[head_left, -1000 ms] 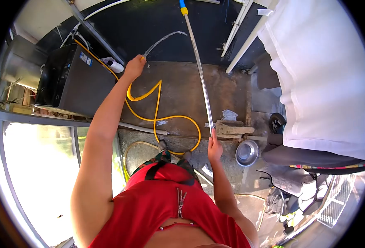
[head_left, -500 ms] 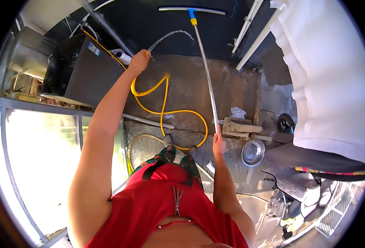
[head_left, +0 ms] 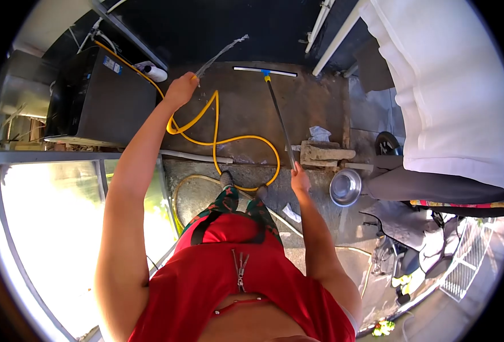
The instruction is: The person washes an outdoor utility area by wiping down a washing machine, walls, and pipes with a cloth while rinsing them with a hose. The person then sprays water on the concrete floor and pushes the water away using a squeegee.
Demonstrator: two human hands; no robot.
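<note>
My left hand is closed around the end of a yellow hose. A stream of water arcs out of it toward the dark wall. The hose loops over the wet brown floor down to my feet. My right hand grips the long handle of a squeegee. Its wide blade head, with a blue and yellow joint, is low by the far edge of the floor, near the wall's foot; whether it touches the floor I cannot tell.
A dark boxy appliance stands left, with a white bottle behind it. Stone blocks and a metal basin lie to the right. White cloth hangs at right, beside white pipes. A window is at lower left.
The squeegee head has come down from the dark wall to the far edge of the floor. Water still flows from the hose in my left hand. The view has shifted slightly.
</note>
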